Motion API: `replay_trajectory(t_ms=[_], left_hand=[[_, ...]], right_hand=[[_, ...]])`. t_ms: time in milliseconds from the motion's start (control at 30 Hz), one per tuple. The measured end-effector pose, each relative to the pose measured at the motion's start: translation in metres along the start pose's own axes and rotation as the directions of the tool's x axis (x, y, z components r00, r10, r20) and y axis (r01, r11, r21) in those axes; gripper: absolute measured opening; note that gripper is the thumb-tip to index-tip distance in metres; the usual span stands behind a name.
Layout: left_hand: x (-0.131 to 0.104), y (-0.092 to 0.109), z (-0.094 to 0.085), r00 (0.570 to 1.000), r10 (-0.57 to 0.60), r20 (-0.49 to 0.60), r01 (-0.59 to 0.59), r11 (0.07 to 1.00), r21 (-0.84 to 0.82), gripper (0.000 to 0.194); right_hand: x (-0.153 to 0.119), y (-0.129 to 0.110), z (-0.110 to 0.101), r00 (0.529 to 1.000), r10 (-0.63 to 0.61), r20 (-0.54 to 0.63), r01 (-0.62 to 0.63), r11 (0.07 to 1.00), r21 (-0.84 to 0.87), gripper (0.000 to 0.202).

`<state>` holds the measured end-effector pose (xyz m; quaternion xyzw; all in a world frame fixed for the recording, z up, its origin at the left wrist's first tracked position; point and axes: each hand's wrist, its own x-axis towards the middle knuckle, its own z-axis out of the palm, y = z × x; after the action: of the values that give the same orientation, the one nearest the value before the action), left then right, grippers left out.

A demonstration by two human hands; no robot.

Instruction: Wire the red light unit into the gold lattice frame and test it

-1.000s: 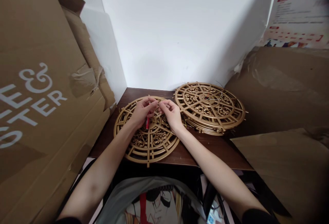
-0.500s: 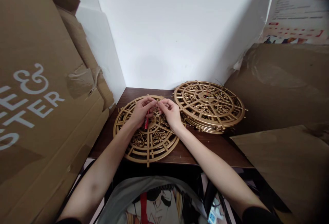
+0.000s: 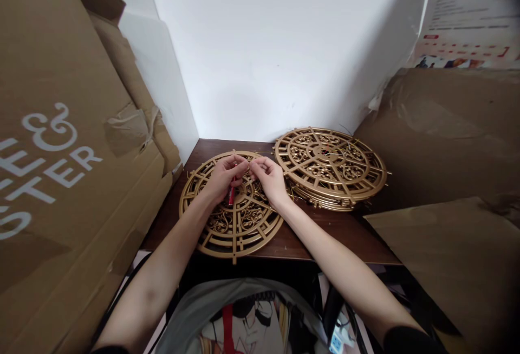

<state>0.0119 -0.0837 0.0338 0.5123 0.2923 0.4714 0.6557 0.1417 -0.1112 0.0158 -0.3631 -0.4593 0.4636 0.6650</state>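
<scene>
A gold round lattice panel (image 3: 264, 241) with scroll ornaments lies flat on the dark brown table. Above its far half, my left hand (image 3: 223, 176) is closed, thumb and forefinger pinched together. A slim red tool handle (image 3: 231, 195) hangs from its lower fingers; the rest of the tool is hidden. My right hand (image 3: 271, 179) also pinches, its fingertips close against the left ones. Whatever lies between the fingertips is too small to make out. Thin gold wires show beside the right hand.
Right of the hands stands a stack of similar gold panels (image 3: 303, 180) with loose wires on top. The brown table (image 3: 320, 235) meets a white wall (image 3: 260, 61). Large cardboard boxes close in at left (image 3: 93, 224) and right (image 3: 455, 137).
Both hands stay in nearly the same place, fingertips still together. Only slight finger movement shows, with the fingertips a little closer. The panels have not moved.
</scene>
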Motion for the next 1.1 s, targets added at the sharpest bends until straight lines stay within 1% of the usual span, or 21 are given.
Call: replay_trajectory(t_ms=[67,167,233,333,400,467,567,633,700,800,933,1100], left_hand=[[0.001,0.000,0.001,1.000,0.007,-0.001,-0.007,1.000,-0.023,0.024],[0.001,0.002,0.000,1.000,-0.009,0.013,0.011,0.993,-0.114,0.021],[0.000,0.005,-0.002,1.000,-0.011,0.021,0.015,0.987,-0.161,0.026],[-0.005,0.009,-0.006,1.000,0.001,0.016,0.001,0.987,-0.161,0.042],[-0.010,0.010,-0.006,1.000,0.006,-0.012,-0.007,0.994,-0.111,0.043],[-0.016,0.009,-0.004,0.997,0.035,-0.070,-0.036,0.999,-0.018,0.037],[-0.024,0.007,0.001,0.977,0.146,-0.154,-0.125,0.982,0.140,0.032],[-0.029,0.006,0.006,0.963,0.216,-0.162,-0.176,0.958,0.227,0.029],[-0.033,0.007,0.010,0.959,0.246,-0.142,-0.197,0.935,0.294,0.027],[-0.037,0.008,0.014,0.962,0.250,-0.108,-0.202,0.922,0.331,0.024],[-0.037,0.007,0.014,0.950,0.295,-0.099,-0.248,0.910,0.332,0.024],[-0.036,0.006,0.012,0.943,0.323,-0.086,-0.280,0.905,0.321,0.028]], right_hand=[[0.000,0.000,0.000,1.000,-0.005,-0.007,0.005,1.000,0.018,0.028],[-0.001,0.000,0.001,1.000,-0.018,-0.025,0.018,0.999,0.029,0.029],[-0.001,-0.001,0.001,0.999,-0.023,-0.031,0.024,0.999,0.028,0.030],[-0.001,-0.001,0.002,0.999,-0.026,-0.023,0.027,0.999,0.024,0.032],[-0.002,-0.002,0.002,1.000,-0.021,-0.020,0.021,0.999,0.024,0.032],[-0.003,-0.003,0.003,1.000,-0.016,-0.015,0.016,0.999,0.030,0.032],[-0.004,-0.005,0.004,1.000,-0.019,0.004,0.019,0.999,0.042,0.030],[-0.005,-0.007,0.004,1.000,-0.018,0.021,0.017,0.999,0.042,0.030],[-0.006,-0.009,0.004,0.999,-0.010,0.037,0.009,0.999,0.037,0.030],[-0.006,-0.012,0.003,0.998,0.008,0.070,-0.011,0.999,0.032,0.030],[-0.006,-0.012,0.001,0.991,0.038,0.132,-0.041,0.999,0.024,0.031],[-0.008,-0.013,0.001,0.991,0.044,0.124,-0.046,0.999,0.015,0.029]])
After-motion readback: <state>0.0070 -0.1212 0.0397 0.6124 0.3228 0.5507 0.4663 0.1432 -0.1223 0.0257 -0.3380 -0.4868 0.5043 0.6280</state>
